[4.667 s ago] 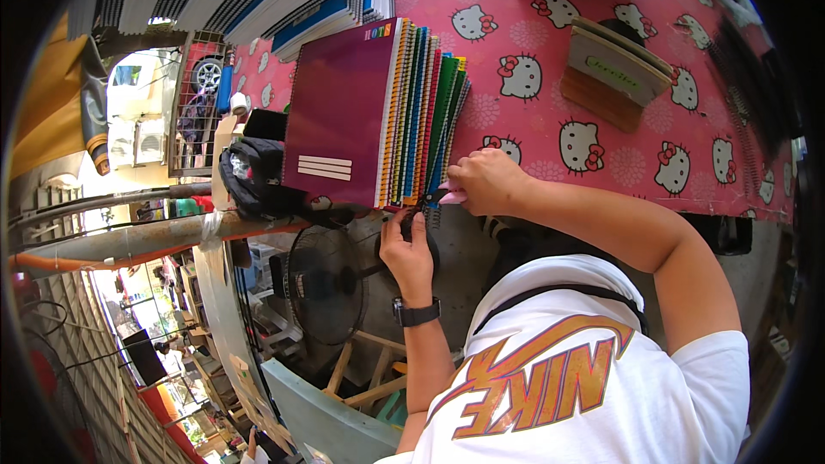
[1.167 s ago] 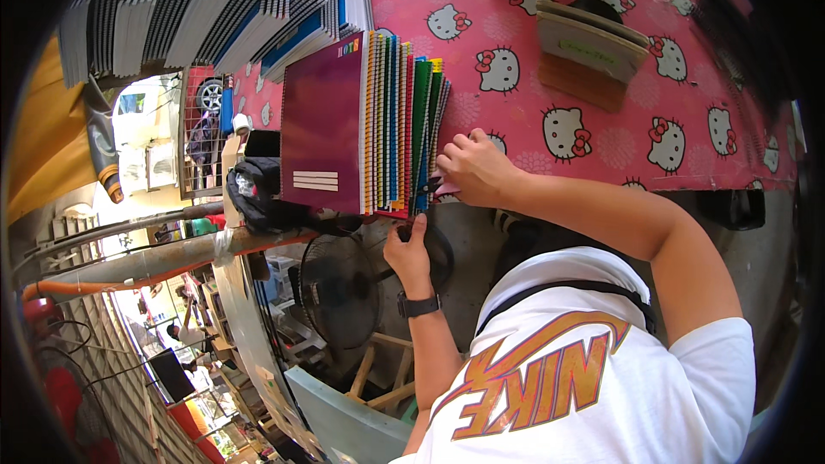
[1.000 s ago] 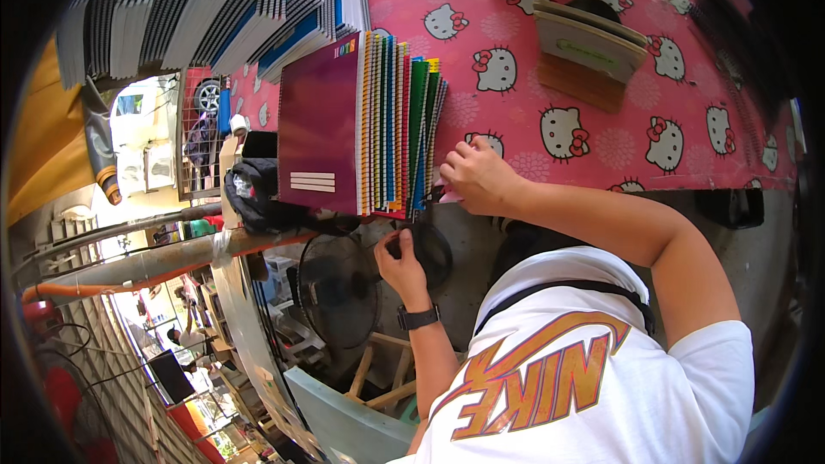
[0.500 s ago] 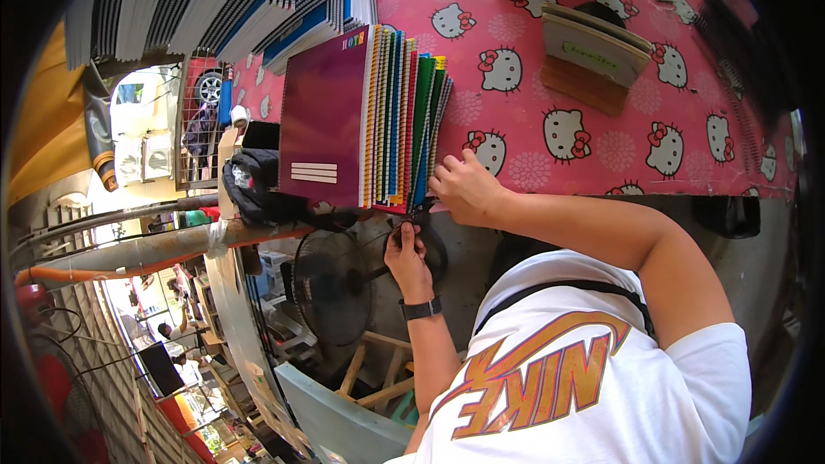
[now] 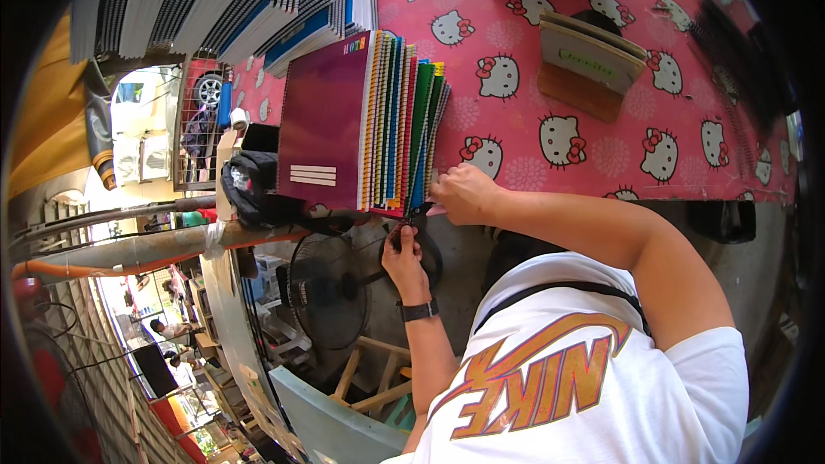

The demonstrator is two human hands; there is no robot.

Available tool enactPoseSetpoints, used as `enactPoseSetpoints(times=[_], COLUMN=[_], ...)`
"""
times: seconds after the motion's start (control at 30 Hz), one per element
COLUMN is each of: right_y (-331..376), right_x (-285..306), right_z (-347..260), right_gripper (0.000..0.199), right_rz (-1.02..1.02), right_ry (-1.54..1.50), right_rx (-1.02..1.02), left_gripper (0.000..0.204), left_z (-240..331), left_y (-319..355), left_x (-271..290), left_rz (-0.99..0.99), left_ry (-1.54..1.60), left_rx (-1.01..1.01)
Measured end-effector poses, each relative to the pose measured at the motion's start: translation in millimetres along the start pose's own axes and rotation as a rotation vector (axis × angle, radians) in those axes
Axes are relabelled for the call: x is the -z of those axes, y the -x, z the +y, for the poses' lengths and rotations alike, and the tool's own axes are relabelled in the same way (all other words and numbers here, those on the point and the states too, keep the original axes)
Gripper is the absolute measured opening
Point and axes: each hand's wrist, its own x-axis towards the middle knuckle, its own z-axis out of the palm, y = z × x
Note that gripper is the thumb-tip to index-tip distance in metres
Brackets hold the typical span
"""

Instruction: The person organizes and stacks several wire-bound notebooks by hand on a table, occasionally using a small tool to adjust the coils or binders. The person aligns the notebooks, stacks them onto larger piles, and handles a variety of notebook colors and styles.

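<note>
A stack of spiral notebooks (image 5: 323,129) with a plain purple cover on top fans out at the near edge of the pink table. Their coloured coils face right. My left hand (image 5: 404,256), with a dark band on its wrist, is closed just below the stack's lower right corner. A small dark item shows at its fingertips, too small to make out. My right hand (image 5: 467,194) is curled shut at the table edge, beside the lowest notebooks' coils. Whatever its fingertips pinch is hidden.
Rows of black-coiled books (image 5: 206,4) stand at the far left. A wooden block stand (image 5: 589,64) sits on the pink tablecloth (image 5: 524,103) to the right. Below the table edge are a black fan (image 5: 331,288) and a wooden frame (image 5: 378,378). A black bag (image 5: 249,185) hangs at the left.
My right hand's fingers have curled in tighter beside the coils; a raised finger has come down. My left hand stays closed in nearly the same place. The view has shifted slightly.
</note>
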Motion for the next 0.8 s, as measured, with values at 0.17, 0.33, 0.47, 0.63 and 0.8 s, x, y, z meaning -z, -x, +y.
enactPoseSetpoints(times=[0.17,0.33,0.47,0.63,0.8], right_y=[0.4,17.8,21.2,18.1,23.0], right_x=[0.2,12.7,14.5,13.7,12.6], right_z=[1.1,6.9,17.7,13.8,15.2], right_gripper=[0.031,0.030,0.030,0.028,0.023], right_rz=[0.002,0.183,0.171,0.144,0.182], right_ry=[0.047,0.146,0.228,0.233,0.222], right_rx=[-0.016,-0.004,-0.021,0.012,-0.004], left_gripper=[0.019,0.019,0.018,0.019,0.022], left_z=[2.5,-5.7,-11.3,-0.9,1.3], left_y=[1.0,7.3,7.3,5.2,5.8], left_x=[0.2,3.1,-3.6,-8.7,-16.4], left_rz=[-0.042,-0.016,-0.040,-0.054,-0.061], left_ry=[-0.006,0.147,0.202,0.006,-0.114], left_rx=[0.022,0.065,0.119,0.147,0.162])
